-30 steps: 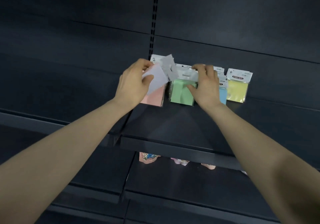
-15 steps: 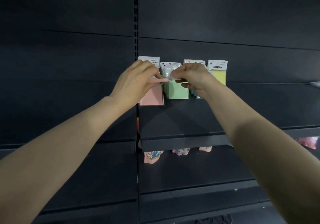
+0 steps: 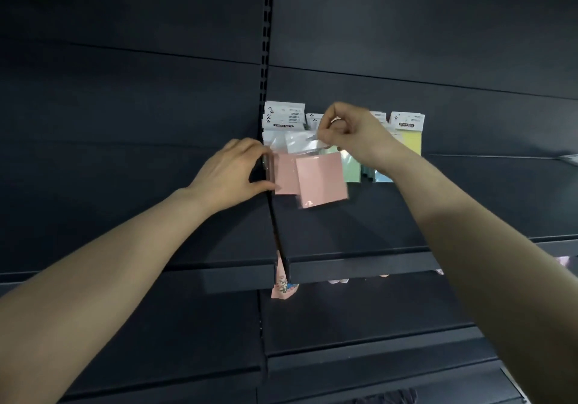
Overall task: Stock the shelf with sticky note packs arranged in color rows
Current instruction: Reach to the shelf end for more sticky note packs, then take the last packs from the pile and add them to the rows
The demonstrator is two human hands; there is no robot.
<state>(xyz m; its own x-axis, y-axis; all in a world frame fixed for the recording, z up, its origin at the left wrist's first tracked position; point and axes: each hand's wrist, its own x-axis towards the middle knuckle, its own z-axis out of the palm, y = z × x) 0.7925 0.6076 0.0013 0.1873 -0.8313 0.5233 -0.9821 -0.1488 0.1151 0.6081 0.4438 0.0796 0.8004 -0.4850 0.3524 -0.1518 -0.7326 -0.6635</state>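
Note:
Sticky note packs stand in a row against the back panel of a dark shelf [image 3: 344,234]. My right hand [image 3: 347,131] pinches the top of a pink pack [image 3: 322,180] in a clear sleeve, which hangs tilted in front of the row. My left hand [image 3: 234,173] rests its fingers on the left edge of the pink stack [image 3: 284,173] standing at the row's left end. Behind them are green packs [image 3: 352,169], a blue pack [image 3: 383,177] mostly hidden by my right wrist, and a yellow pack [image 3: 411,141] at the right end.
A slotted upright [image 3: 266,59] divides the dark back panel just left of the row. Below the shelf edge hang a pink patterned item [image 3: 283,284] and other small goods [image 3: 339,280]. Lower shelves [image 3: 375,356] run beneath.
My right hand has taken the pink pack by its top and lifted it out in front of the row. My left hand has shifted down to the left edge of the pink stack.

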